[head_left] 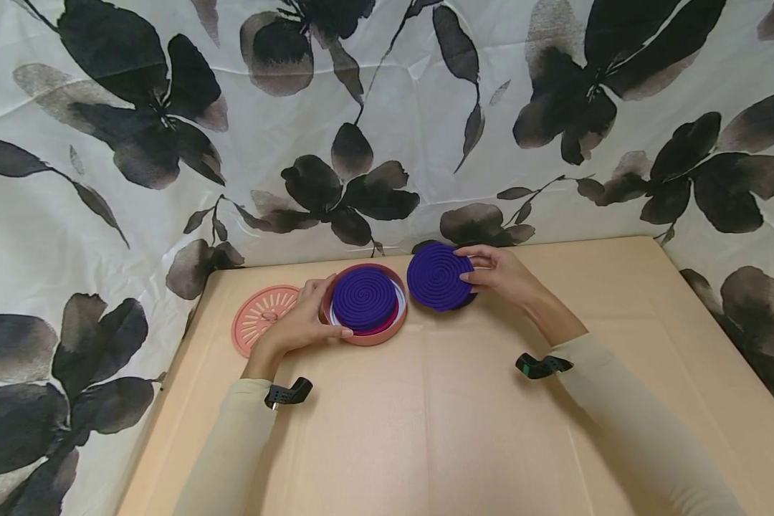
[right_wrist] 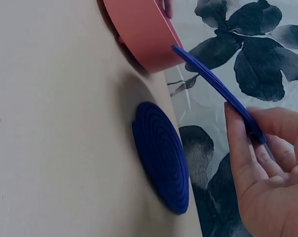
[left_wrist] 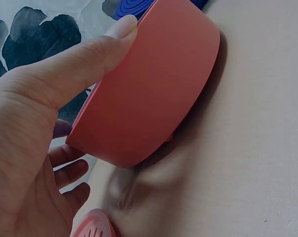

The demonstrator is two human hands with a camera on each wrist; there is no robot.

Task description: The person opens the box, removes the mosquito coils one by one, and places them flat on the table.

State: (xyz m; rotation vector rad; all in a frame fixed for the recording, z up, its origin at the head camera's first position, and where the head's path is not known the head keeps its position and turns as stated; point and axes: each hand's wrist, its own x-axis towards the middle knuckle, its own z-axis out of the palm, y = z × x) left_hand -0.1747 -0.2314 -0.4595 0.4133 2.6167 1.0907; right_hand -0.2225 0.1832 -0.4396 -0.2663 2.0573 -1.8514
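Observation:
My left hand holds the side of a round coral-red container, its thumb on the rim in the left wrist view. Inside the container lies a blue-violet spiral coaster, over a magenta one and a whitish layer. Just right of the container, my right hand pinches another spiral coaster by its edge, raised and tilted above the table. Beneath it, a further blue spiral coaster lies flat on the tabletop, mostly hidden in the head view.
A coral slotted lid lies left of the container, partly behind the left hand. The light wooden table ends just behind these things, against a white cloth with dark flowers. Dark bands circle both wrists.

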